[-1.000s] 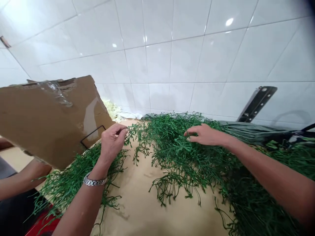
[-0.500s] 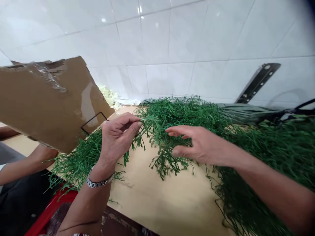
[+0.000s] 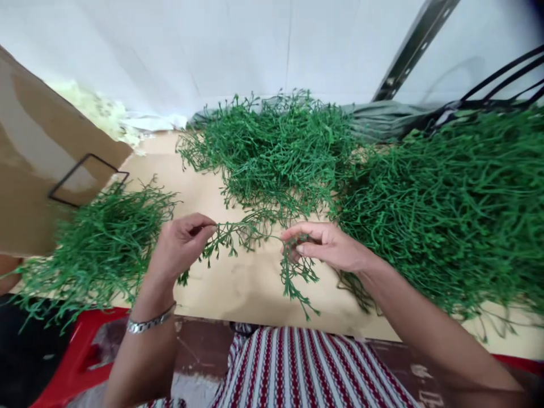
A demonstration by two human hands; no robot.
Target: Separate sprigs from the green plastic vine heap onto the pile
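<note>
A thin green plastic sprig [image 3: 250, 238] stretches between my two hands above the tan tabletop [image 3: 238, 283]. My left hand [image 3: 181, 243], with a metal bracelet on the wrist, pinches one end of it. My right hand [image 3: 325, 246] pinches the other end, where branchlets hang down. A large heap of the same green sprigs [image 3: 446, 204] lies to the right and behind, a second heap [image 3: 272, 147] is in the middle at the back, and a smaller pile [image 3: 93, 243] lies to the left of my left hand.
A brown cardboard box flap [image 3: 38, 153] leans in at the left. A white tiled wall [image 3: 212, 51] rises behind the table, with a black metal bracket [image 3: 408, 54] and black straps at the right. Red surfaces [image 3: 72, 362] and striped cloth [image 3: 306, 368] show below the table edge.
The view has tipped down toward the table edge. My right hand left the heap and came to the sprig's free end; both hands now hold one sprig pulled out over the bare tabletop.
</note>
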